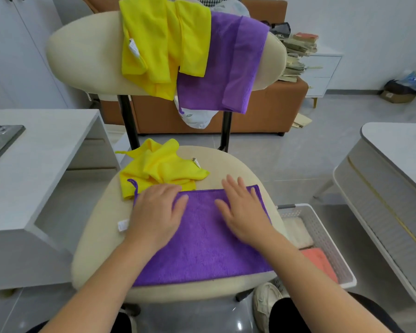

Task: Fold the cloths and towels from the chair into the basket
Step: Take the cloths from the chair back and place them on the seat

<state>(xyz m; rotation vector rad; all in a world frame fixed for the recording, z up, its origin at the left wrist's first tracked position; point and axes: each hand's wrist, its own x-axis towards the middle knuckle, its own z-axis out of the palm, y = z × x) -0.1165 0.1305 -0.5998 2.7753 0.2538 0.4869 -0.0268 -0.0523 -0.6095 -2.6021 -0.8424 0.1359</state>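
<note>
In the lower middle of the frame a purple cloth [202, 248] lies flat on the seat of the chair [94, 248]. The left hand [157, 212] and the right hand [241, 212] both rest on it, palms down, fingers straight, gripping nothing. A crumpled yellow cloth [159, 169] lies at its upper left edge. At the top, yellow cloths [154, 44] and a second purple cloth [231, 63] hang over the backrest. At lower right the basket [322, 227] holds a cream towel [297, 233] and a coral cloth [320, 263].
</note>
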